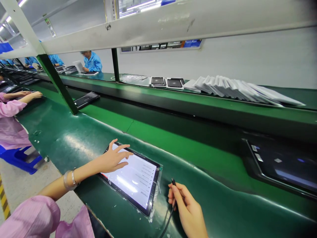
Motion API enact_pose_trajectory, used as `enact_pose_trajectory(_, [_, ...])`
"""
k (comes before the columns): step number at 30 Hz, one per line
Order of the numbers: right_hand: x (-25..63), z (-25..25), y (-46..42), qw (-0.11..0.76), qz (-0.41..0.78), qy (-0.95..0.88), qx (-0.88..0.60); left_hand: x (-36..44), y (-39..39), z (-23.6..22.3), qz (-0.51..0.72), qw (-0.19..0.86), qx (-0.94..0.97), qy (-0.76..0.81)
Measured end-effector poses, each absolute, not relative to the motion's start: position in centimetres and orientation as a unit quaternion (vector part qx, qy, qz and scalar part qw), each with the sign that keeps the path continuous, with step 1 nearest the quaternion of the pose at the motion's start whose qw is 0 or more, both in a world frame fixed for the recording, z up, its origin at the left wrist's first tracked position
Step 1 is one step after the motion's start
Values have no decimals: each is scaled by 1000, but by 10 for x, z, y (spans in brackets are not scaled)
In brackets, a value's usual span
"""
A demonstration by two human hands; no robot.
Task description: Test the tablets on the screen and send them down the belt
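Left hand (112, 160) has its fingers spread loose, nothing gripped, over the far left part of a lit tablet (135, 175), covering some of the screen. Can't tell if a fingertip is actually touching. Right hand (187, 206) is just right of the tablet, thumb and fingers pinching the plug end (173, 181) of a black cable (168, 220), tip not plugged into anything.

The tablet lies flat on the green bench (215, 211), lit side up. Clear plastic (151, 216) pokes out past its edge, but I can't tell if it's a bag around it or a sheet underneath.

Beyond the tablet there's a lower green strip (146, 132), with a big dark device (282, 165) off to the right and a smaller dark one (86, 99) off to the left. Further back, a long ledge (210, 106) has a fanned row of white sleeves (235, 90), contents hidden, plus two dark slabs (175, 82) on white backing. A slanted post (59, 86) blocks some of the view left of the tablet, near a co-worker's pink sleeve (13, 107).
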State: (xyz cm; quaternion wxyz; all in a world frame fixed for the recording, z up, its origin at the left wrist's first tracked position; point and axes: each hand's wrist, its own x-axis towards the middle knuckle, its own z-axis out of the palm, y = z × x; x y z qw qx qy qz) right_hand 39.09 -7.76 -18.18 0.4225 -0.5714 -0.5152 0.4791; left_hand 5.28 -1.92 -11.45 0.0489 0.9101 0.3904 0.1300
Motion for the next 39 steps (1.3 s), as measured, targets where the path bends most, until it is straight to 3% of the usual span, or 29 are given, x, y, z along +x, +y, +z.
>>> enact_pose_trajectory(9, [402,-192,-78,415,477,-512,-581,20,-47,-96,171,73,854,486])
enact_pose_trajectory(29, [400,-189,-76,409,470,-530,-575,6,-56,-119,202,25,825,526])
enact_pose_trajectory(34, [400,-187,-76,403,471,-531,-577,1,-60,-125,189,88,826,524])
enact_pose_trajectory(39, [401,-187,-77,403,473,-523,-584,-3,-78,-139,265,166,803,507])
